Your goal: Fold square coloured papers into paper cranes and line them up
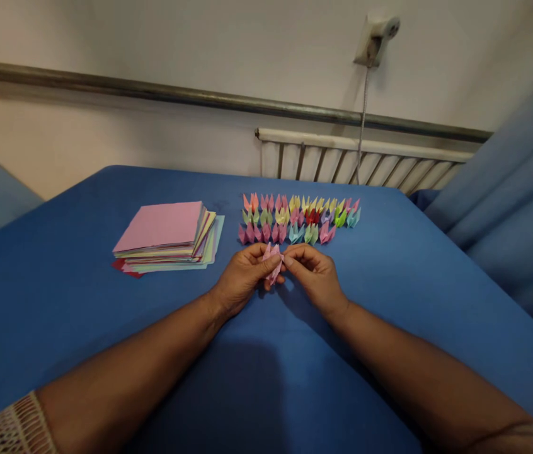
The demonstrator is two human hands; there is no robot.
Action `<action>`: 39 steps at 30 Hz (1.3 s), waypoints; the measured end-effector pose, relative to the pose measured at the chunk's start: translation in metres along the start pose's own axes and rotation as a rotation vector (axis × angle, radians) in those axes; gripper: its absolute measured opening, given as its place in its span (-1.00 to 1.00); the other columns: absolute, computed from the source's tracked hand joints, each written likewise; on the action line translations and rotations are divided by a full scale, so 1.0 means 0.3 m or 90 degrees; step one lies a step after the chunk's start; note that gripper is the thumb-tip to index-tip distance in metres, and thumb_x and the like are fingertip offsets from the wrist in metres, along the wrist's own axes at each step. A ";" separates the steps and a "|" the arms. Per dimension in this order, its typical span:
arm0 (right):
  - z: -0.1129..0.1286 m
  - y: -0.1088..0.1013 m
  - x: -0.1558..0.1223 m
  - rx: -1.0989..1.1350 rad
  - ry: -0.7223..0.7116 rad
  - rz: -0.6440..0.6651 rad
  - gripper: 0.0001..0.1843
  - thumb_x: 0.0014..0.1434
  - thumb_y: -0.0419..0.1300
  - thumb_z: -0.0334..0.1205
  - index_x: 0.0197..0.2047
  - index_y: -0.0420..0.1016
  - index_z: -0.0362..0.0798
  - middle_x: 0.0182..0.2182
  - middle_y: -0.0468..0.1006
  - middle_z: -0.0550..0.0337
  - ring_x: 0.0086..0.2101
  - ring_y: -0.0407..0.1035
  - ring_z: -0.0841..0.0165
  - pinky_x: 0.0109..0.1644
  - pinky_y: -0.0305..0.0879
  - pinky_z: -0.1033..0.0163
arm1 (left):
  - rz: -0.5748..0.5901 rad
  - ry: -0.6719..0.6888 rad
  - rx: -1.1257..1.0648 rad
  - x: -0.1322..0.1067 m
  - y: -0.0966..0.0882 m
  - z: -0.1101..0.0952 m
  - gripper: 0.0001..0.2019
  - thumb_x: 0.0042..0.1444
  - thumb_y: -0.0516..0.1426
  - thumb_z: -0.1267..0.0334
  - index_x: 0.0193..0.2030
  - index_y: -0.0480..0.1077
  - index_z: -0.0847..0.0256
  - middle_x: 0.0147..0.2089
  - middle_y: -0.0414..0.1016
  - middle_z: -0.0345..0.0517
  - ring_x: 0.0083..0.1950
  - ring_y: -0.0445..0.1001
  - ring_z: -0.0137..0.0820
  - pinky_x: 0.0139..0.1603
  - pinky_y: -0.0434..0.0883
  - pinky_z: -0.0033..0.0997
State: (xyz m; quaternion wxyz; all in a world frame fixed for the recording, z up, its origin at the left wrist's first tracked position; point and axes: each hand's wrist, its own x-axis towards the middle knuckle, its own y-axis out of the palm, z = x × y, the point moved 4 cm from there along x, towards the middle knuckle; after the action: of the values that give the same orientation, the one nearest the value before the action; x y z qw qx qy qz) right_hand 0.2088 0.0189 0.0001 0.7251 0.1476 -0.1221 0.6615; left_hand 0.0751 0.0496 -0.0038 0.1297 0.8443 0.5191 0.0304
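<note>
A pink folded paper crane is held between my two hands, just in front of the rows of cranes. My left hand grips its body, the thumb lying across the near side and fingers behind. With thumb and forefinger, my right hand pinches a small part at the crane's right edge. Beyond my hands stand several finished paper cranes in three rows, in pink, yellow, green, red, purple and light blue. To the left lies a stack of coloured paper with a pink sheet on top.
All of this rests on a blue-covered table. Behind it run a metal rail and a white radiator-like rack. A cord hangs from a wall socket. A blue curtain borders the right side.
</note>
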 end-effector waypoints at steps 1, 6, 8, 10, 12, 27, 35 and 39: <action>0.000 -0.001 0.001 -0.005 -0.002 0.003 -0.81 0.12 0.26 -0.08 -0.43 0.50 0.01 -0.38 0.49 0.17 -0.33 0.40 0.32 -0.14 0.40 0.10 | 0.001 0.004 0.004 0.000 0.001 -0.001 -0.68 -0.02 0.31 0.09 -0.31 0.36 0.28 -0.43 0.49 -0.19 -0.51 0.47 -0.51 -0.61 0.30 -0.63; 0.006 -0.006 0.001 -0.010 -0.012 0.019 -0.81 0.15 0.23 -0.10 -0.43 0.49 0.01 -0.38 0.49 0.18 -0.32 0.40 0.33 -0.13 0.39 0.10 | -0.006 0.010 0.018 -0.004 0.005 -0.007 -0.68 -0.01 0.29 0.05 -0.33 0.38 0.27 -0.44 0.50 -0.19 -0.52 0.47 -0.50 -0.60 0.31 -0.61; 0.010 -0.006 -0.001 -0.011 -0.018 0.025 -0.82 0.16 0.21 -0.10 -0.41 0.49 0.00 -0.36 0.49 0.18 -0.31 0.40 0.34 -0.13 0.39 0.12 | -0.015 0.017 0.028 -0.006 0.004 -0.009 -0.70 -0.01 0.29 0.07 -0.34 0.38 0.26 -0.45 0.50 -0.21 -0.53 0.46 -0.51 -0.61 0.30 -0.61; 0.012 -0.004 -0.004 -0.021 -0.028 0.023 -0.85 0.15 0.23 -0.12 -0.39 0.49 0.00 -0.35 0.48 0.18 -0.32 0.39 0.35 -0.15 0.39 0.14 | -0.021 0.029 0.042 -0.007 0.003 -0.012 -0.72 0.00 0.29 0.09 -0.35 0.37 0.25 -0.50 0.48 -0.24 -0.55 0.44 -0.52 -0.62 0.28 -0.62; 0.014 -0.004 -0.006 -0.035 -0.040 0.015 -0.88 0.13 0.25 -0.15 -0.39 0.49 0.00 -0.36 0.47 0.19 -0.32 0.39 0.35 -0.17 0.38 0.16 | -0.022 0.039 0.055 -0.007 0.003 -0.014 -0.74 0.01 0.28 0.11 -0.37 0.37 0.25 -0.55 0.45 -0.26 -0.58 0.41 -0.53 -0.62 0.27 -0.62; 0.034 0.003 -0.011 -0.024 -0.038 0.034 -0.84 0.18 0.18 -0.14 -0.36 0.47 -0.04 -0.37 0.49 0.18 -0.32 0.39 0.37 -0.18 0.36 0.20 | -0.096 0.072 0.137 -0.029 0.017 -0.049 -0.73 -0.02 0.28 0.08 -0.41 0.40 0.27 -0.61 0.40 -0.29 -0.65 0.29 -0.57 -0.67 0.18 -0.61; 0.016 0.006 0.002 0.097 0.082 0.039 -0.78 0.07 0.29 -0.05 -0.41 0.46 -0.03 -0.51 0.46 0.27 -0.46 0.36 0.41 -0.29 0.32 0.23 | -0.054 0.066 0.112 -0.024 0.023 -0.031 -0.68 0.00 0.28 0.08 -0.26 0.32 0.22 -0.57 0.44 -0.31 -0.62 0.37 -0.55 -0.66 0.20 -0.64; 0.003 0.008 0.006 0.103 0.084 0.036 -0.78 0.08 0.27 -0.07 -0.45 0.43 -0.03 -0.55 0.43 0.29 -0.48 0.33 0.42 -0.31 0.30 0.24 | -0.032 0.061 0.117 -0.020 0.023 -0.016 -0.69 0.01 0.28 0.11 -0.23 0.31 0.22 -0.54 0.46 -0.28 -0.56 0.44 -0.51 -0.65 0.23 -0.65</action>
State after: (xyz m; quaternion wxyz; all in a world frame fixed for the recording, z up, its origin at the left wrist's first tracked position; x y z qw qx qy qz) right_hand 0.2067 0.0205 0.0017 0.6981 0.1581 -0.0240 0.6979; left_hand 0.0773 0.0422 0.0031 0.0273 0.8371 0.5460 0.0197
